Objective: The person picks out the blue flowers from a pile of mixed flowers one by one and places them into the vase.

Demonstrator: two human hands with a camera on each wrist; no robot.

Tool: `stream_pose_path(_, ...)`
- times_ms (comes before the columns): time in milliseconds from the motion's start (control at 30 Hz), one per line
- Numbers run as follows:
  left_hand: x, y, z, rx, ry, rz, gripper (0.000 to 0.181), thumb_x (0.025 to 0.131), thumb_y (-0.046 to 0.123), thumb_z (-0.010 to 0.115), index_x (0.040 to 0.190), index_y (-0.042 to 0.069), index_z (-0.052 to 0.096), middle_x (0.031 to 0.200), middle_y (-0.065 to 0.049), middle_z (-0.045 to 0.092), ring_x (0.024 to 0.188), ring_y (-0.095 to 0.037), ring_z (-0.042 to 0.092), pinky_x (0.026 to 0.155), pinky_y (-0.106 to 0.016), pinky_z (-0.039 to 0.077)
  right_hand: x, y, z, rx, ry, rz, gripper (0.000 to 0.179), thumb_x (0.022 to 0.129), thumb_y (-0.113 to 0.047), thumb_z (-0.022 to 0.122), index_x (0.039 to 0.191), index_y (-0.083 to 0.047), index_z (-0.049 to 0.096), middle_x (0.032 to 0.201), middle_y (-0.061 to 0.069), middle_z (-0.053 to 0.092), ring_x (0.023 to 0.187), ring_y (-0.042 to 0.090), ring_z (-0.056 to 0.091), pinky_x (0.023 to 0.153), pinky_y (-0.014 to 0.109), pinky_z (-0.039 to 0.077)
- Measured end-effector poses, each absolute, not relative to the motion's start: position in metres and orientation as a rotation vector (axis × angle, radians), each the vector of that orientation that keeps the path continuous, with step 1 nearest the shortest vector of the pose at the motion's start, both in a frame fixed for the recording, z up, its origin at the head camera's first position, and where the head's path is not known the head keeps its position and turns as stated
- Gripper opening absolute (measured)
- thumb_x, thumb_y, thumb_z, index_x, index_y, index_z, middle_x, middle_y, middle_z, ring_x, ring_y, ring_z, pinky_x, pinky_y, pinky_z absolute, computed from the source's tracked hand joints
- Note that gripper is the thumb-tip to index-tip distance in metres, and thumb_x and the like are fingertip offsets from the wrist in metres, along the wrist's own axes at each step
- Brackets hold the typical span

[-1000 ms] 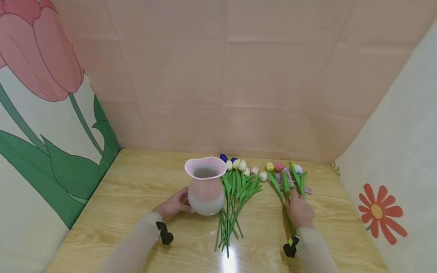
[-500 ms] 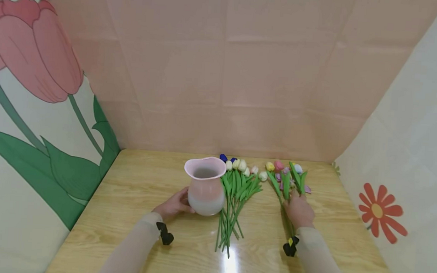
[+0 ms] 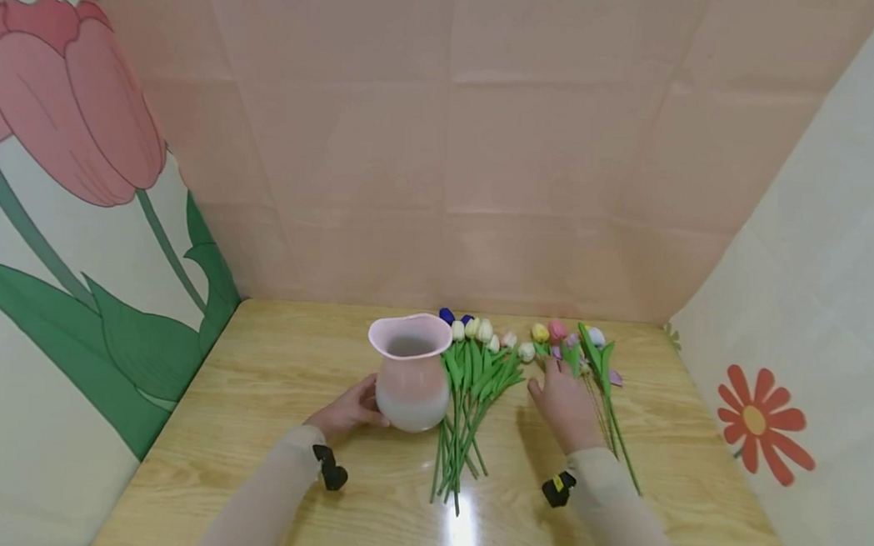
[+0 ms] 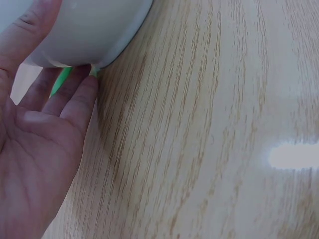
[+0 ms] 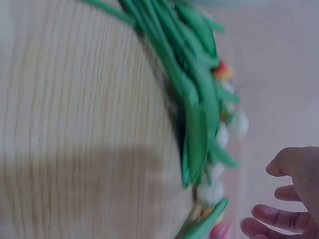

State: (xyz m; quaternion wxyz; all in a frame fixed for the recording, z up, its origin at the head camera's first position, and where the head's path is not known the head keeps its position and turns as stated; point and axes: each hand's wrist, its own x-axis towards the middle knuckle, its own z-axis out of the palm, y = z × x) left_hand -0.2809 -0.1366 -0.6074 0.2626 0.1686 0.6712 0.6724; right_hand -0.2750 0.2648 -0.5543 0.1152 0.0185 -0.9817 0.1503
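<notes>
A pink-and-white vase with a wavy rim stands left of the tulips. My left hand holds it low on its left side. In the left wrist view, the thumb lies along the vase wall and the fingers reach to its base. My right hand is over the right-hand flowers, its fingertips overlapping the leaves near the yellow tulip and pink tulip. Seen from the right wrist, the right hand has spread, slightly bent fingers with nothing between them. Another tulip's leaves lie to its right.
A bunch of white and pale tulips lies mid-table beside the vase, stems toward the front. Two blue blooms show at its back. A pink backdrop rises behind the wooden table, with printed side walls.
The right hand has shifted left off the stems it was at, which now show at its right. The left hand and the vase have stayed put.
</notes>
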Motion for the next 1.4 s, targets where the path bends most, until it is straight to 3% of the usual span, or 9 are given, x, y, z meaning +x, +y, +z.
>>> stream_pose_path(67,-0.281,-0.136,-0.607,0.454,1.809,1.826,0.09,0.078,0.003,0.078,0.15,0.027,0.031,0.158,-0.003,0.03,0.142,-0.031,0.033,0.107,-0.041,0.041,-0.272,0.254,-0.55,0.089,-2.864,0.41,0.054,0.094,-0.033,0.059,0.135,0.0,0.047,0.11,0.026,0.06,0.044,0.019,0.046,0.033,0.03,0.034)
stream_pose_path(167,-0.28,-0.136,-0.605,0.459,1.804,1.833,0.089,0.078,0.001,0.077,0.15,0.026,0.031,0.157,-0.005,0.031,0.14,-0.03,0.035,0.105,-0.04,0.043,-0.266,0.236,-0.545,0.14,-2.833,0.356,0.05,0.093,-0.032,0.061,0.131,-0.002,0.051,0.107,0.022,0.063,0.04,0.014,0.04,0.031,0.026,0.029)
stream_pose_path(400,-0.279,-0.137,-0.605,0.471,1.815,1.83,0.089,0.079,0.003,0.077,0.151,0.024,0.029,0.158,-0.008,0.029,0.14,-0.033,0.034,0.105,-0.041,0.043,-0.25,0.189,-0.556,0.282,-2.835,0.447,0.035,0.091,-0.026,0.065,0.119,-0.007,0.059,0.081,0.009,0.063,0.043,0.011,0.042,0.035,0.023,0.032)
stream_pose_path(600,-0.278,-0.136,-0.603,0.454,1.847,1.816,0.088,0.079,0.006,0.077,0.151,0.026,0.03,0.158,-0.007,0.029,0.142,-0.035,0.031,0.111,-0.047,0.036,-0.241,0.154,-0.569,0.358,-2.816,0.5,0.028,0.09,-0.026,0.066,0.113,-0.011,0.06,0.1,0.011,0.067,0.073,0.024,0.064,0.05,0.033,0.05)
stream_pose_path(733,-0.279,-0.136,-0.603,0.467,1.836,1.822,0.087,0.08,0.005,0.076,0.151,0.025,0.03,0.159,-0.008,0.028,0.142,-0.036,0.03,0.11,-0.046,0.037,-0.242,0.14,-0.581,0.391,-2.782,0.47,0.031,0.09,-0.026,0.066,0.115,-0.009,0.058,0.103,0.012,0.062,0.087,0.03,0.063,0.063,0.042,0.056)
stream_pose_path(1100,-0.278,-0.137,-0.603,0.451,1.855,1.804,0.088,0.08,0.005,0.077,0.151,0.025,0.029,0.158,-0.006,0.028,0.142,-0.034,0.031,0.109,-0.046,0.038,-0.252,0.134,-0.6,0.377,-2.822,0.555,0.031,0.087,-0.015,0.066,0.112,-0.003,0.053,0.092,0.015,0.06,0.074,0.029,0.062,0.057,0.042,0.054)
stream_pose_path(1400,-0.277,-0.136,-0.603,0.451,1.86,1.808,0.088,0.079,0.006,0.077,0.151,0.024,0.03,0.158,-0.008,0.03,0.141,-0.035,0.032,0.11,-0.047,0.037,-0.264,0.134,-0.604,0.262,-2.979,0.547,0.034,0.091,-0.022,0.061,0.113,0.0,0.047,0.07,0.011,0.057,0.058,0.028,0.059,0.046,0.041,0.047)
